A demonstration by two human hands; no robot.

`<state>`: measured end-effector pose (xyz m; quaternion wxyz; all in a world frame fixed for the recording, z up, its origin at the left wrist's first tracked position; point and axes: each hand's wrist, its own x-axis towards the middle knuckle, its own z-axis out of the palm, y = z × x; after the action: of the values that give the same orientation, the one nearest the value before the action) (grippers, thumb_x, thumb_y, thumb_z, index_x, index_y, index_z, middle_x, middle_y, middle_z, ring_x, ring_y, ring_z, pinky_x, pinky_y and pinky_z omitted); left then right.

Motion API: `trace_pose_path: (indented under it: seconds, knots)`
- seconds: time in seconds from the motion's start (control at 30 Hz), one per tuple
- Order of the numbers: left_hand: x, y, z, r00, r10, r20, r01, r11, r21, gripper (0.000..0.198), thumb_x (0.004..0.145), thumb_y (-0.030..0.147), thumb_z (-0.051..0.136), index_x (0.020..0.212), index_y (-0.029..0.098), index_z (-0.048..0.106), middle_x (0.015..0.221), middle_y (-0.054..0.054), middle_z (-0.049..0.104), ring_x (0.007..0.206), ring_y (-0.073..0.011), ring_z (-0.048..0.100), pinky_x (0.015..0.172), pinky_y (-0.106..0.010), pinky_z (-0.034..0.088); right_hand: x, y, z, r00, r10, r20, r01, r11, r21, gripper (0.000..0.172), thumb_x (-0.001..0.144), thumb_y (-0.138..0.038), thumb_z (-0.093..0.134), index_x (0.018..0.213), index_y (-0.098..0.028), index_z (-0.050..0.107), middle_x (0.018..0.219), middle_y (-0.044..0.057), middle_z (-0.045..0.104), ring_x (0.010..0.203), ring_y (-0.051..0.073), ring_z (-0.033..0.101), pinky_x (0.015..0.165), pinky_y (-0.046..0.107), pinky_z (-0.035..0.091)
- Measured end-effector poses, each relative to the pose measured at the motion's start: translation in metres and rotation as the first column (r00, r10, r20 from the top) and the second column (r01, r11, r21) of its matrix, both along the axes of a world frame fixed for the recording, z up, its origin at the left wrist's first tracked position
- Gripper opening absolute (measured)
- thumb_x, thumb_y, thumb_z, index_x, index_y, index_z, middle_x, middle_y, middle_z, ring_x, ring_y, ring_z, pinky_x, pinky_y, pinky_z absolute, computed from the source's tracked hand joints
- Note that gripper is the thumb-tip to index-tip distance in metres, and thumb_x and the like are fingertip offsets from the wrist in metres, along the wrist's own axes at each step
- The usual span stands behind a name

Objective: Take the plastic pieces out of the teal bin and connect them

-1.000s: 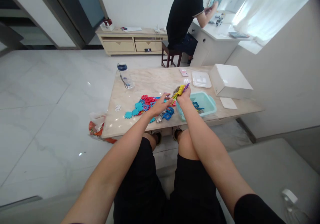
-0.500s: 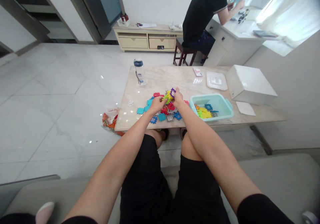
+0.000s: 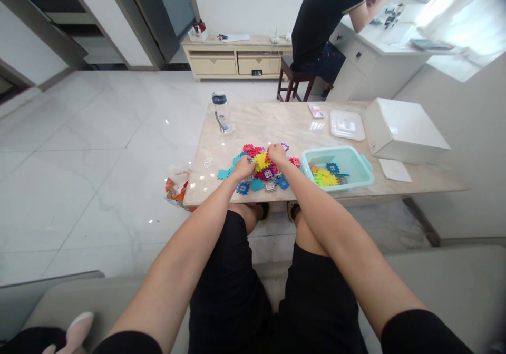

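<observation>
Over a pile of colourful gear-edged plastic building pieces on the table, my left hand (image 3: 244, 167) pinches the left side of yellow interlocking pieces (image 3: 260, 160). Its fingers are closed on them. My right hand (image 3: 278, 153) is closed at the upper right of the same yellow pieces, with a red gear-edged piece (image 3: 268, 155) at its fingertips. A purple square piece (image 3: 268, 173) lies on the pile just below. Around the hands are turquoise pieces (image 3: 223, 174), blue pieces (image 3: 242, 188) and red pieces (image 3: 248, 148).
To the right stands a light-teal bin (image 3: 358, 181) with yellow, orange and blue pieces inside. A water bottle (image 3: 223, 114), a clear lid (image 3: 348, 125) and a white box (image 3: 407, 127) also rest on the table (image 3: 272, 119). Beyond it, a person (image 3: 326, 19) sits on a stool.
The purple piece at my right hand now lies on the pile, and a red piece is at that hand's fingertips. My left hand has shifted slightly left and down, still at the yellow pieces.
</observation>
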<state>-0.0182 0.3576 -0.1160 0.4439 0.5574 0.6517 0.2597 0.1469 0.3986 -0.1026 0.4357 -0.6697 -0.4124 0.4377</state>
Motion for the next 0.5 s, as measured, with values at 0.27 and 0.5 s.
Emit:
trace_pose_path:
  seconds: [0.27, 0.5]
  knots:
    - [-0.006, -0.003, 0.028, 0.981, -0.043, -0.188, 0.065, 0.991, 0.113, 0.020, 0.082, 0.019, 0.071, 0.102, 0.017, 0.069, 0.099, -0.010, 0.077, 0.093, -0.0257, 0.074, 0.083, -0.030, 0.053, 0.029, -0.013, 0.034, 0.964, 0.086, 0.252, -0.126, 0.981, 0.147, 0.025, 0.085, -0.012, 0.057, 0.108, -0.017, 0.067, 0.129, 0.018, 0.070, 0.132, 0.031, 0.058, 0.122, 0.044, 0.037]
    - [0.016, -0.020, 0.051, 0.914, -0.255, -0.315, 0.313, 0.938, 0.147, 0.015, 0.073, 0.027, 0.084, 0.082, 0.021, 0.073, 0.092, -0.009, 0.076, 0.097, -0.0283, 0.070, 0.091, -0.032, 0.053, 0.077, -0.072, 0.055, 0.758, 0.300, 0.579, -0.520, 0.815, 0.257, 0.010, 0.093, -0.019, 0.061, 0.089, -0.021, 0.069, 0.086, 0.008, 0.071, 0.086, 0.026, 0.065, 0.093, 0.036, 0.049]
